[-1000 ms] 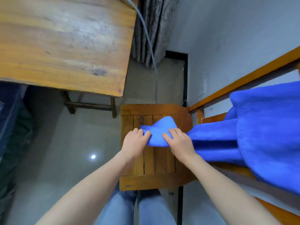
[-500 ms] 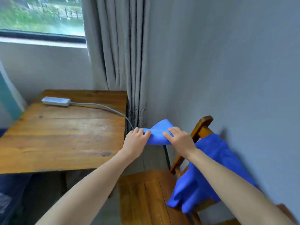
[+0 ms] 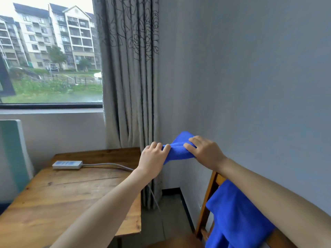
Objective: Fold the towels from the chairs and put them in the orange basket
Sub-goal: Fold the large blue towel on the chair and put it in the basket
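A small blue towel [image 3: 179,149], bunched into a compact fold, was held up in the air at the centre of the frame, in front of the corner where the curtain met the grey wall. The left hand [image 3: 154,158] gripped its left end, fingers curled over the top edge of the cloth. The right hand [image 3: 206,151] held the right end the same way, fingers bent down over the fabric, so the towel spanned the short gap between the two hands. Both forearms reached up from the bottom of the frame.

At the lower right, a second blue towel [image 3: 236,215] hung draped over the back of a wooden chair [image 3: 205,212], partly under the right forearm, well below the held one.

At the lower left stood a wooden worktop [image 3: 62,194] carrying a white box [image 3: 67,165] with a pale cable [image 3: 111,164] running off its right edge. A grey patterned curtain [image 3: 129,68] hung behind it, beside a window [image 3: 50,51] in the upper left showing apartment blocks and grass. A teal and white panel [image 3: 12,154] stood at the far left edge.
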Demonstrator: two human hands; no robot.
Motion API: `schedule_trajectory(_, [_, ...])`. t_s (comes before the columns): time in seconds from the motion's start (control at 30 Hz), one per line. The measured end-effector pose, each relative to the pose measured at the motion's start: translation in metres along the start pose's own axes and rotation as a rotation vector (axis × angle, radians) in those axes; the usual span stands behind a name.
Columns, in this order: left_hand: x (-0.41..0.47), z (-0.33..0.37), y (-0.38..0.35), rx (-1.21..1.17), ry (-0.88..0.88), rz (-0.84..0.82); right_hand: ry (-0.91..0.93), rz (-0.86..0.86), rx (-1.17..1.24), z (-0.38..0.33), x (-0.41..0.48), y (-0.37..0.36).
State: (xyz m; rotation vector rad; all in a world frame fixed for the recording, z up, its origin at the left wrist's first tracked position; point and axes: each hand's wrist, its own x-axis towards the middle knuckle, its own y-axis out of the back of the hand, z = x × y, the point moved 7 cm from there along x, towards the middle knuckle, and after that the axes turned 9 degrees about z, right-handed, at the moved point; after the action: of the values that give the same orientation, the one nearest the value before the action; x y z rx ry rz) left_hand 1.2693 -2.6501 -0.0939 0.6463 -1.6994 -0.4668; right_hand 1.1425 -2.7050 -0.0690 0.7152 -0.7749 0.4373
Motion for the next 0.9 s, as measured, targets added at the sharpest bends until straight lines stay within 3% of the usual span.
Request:
schedule_trajectory(0.27, [-0.007, -0.02, 0.03, 0.023, 0.011, 0.087, 0.041, 0.107, -0.01, -0.019, 0.027, 0.023])
schedule_trajectory(0.43, [-0.038, -0.038, 0.038, 0.081, 0.077, 0.027, 0.111, 0.143, 0.049, -0.049, 0.037, 0.011])
schedule_trajectory(0.53, [-0.062, -0.056, 0.047, 0.147, 0.134, -0.019, 0.158, 0.118, 0.116, -0.075, 0.047, -0.003])
schedule_trajectory(0.73, [-0.103, -0.083, 0.102, 0.37, 0.306, -0.036, 0.228, 0.237, 0.312, -0.123, 0.085, 0.0])
schedule_trajectory(0.9, [-0.171, -0.072, 0.141, 0.557, 0.475, -0.113, 0.334, 0.23, 0.538, -0.186, 0.083, 0.012])
